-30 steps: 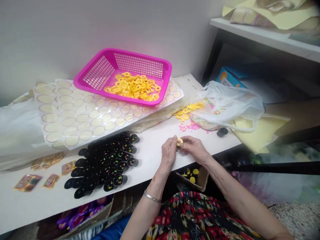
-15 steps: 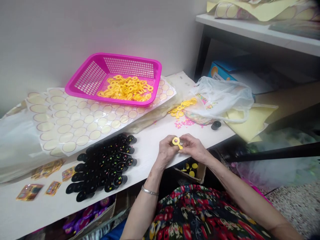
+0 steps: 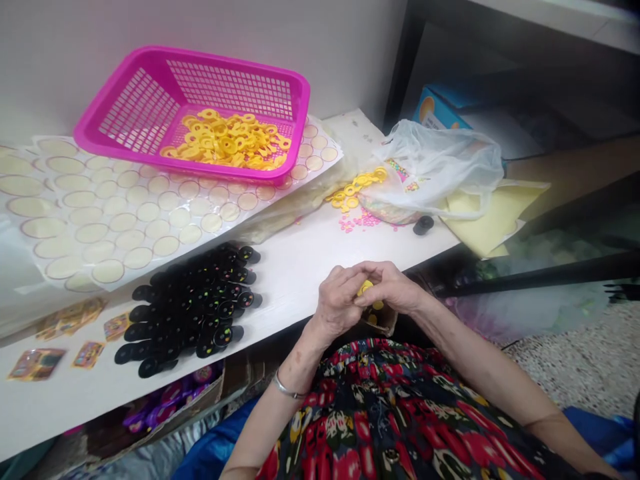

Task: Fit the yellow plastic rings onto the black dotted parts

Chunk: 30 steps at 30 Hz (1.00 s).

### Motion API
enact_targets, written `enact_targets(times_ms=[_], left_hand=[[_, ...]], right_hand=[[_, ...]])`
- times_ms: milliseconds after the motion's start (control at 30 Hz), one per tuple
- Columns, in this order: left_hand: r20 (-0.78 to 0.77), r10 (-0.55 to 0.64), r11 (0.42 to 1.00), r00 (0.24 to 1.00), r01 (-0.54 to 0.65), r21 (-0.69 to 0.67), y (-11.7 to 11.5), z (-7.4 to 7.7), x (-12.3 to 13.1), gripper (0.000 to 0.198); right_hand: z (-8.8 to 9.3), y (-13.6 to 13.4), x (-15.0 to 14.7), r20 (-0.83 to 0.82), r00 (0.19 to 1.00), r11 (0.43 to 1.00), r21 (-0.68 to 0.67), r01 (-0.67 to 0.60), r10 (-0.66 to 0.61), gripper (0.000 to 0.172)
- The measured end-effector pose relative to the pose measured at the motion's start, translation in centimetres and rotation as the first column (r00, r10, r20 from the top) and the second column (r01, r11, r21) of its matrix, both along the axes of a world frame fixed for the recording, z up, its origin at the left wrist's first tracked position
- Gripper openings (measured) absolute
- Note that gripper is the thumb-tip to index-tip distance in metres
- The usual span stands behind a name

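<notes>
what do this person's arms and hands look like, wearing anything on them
No sleeves or gloves are in view; both arms are uncovered. The left hand has a thin silver metal bangle on its wrist. The right hand and its wrist show no ring, watch or band.

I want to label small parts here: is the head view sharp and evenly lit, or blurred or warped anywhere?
Head view: light soft and even, no glare, faint shadows; left hand, right hand and the yellow piece they pinch are fairly sharp; black discs crisp; a smeared patch right of the table is blurred; the dark shelf post leans, likely wide-angle distortion.
</notes>
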<state>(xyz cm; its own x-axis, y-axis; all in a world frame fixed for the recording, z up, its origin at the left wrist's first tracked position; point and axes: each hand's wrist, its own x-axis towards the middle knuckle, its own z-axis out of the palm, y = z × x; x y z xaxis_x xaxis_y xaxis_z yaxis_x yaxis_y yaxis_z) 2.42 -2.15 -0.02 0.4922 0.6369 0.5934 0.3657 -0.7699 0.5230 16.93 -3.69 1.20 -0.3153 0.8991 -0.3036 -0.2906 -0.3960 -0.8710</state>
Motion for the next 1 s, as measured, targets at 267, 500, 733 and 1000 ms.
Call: enact_targets(times_ms=[267, 500, 733, 1000], left_hand=[[-0.024, -0.034, 0.999, 0.999, 0.034, -0.028, -1.0, -0.9, 0.1, 0.012], [-0.123, -0.035, 0.998, 0.992, 0.029, -0.053, -1.7, -0.9, 0.0, 0.016], [-0.063, 0.007, 0.996, 0.998, -0.012, -0.088, -2.3, -0.9, 0.6, 0.010], [0.162, 0.055, 0.959, 0.985, -0.007, -0.285, -2.5, -1.4, 0.4, 0.025]], right_hand=[[-1.2, -1.4, -0.5, -0.052, 0.997, 0.995, -0.087, 0.056, -0.061, 0.041], [-0.4, -2.3, -0.4, -0.003, 1.000, 0.995, -0.090, 0.029, -0.030, 0.038], [-1.2, -2.9, -0.5, -0.070, 0.990, 0.987, -0.115, 0.116, -0.125, 0.035], [-1.5, -3.8, -0.1, -0.196, 0.981, 0.997, -0.072, 0.003, -0.017, 0.048]])
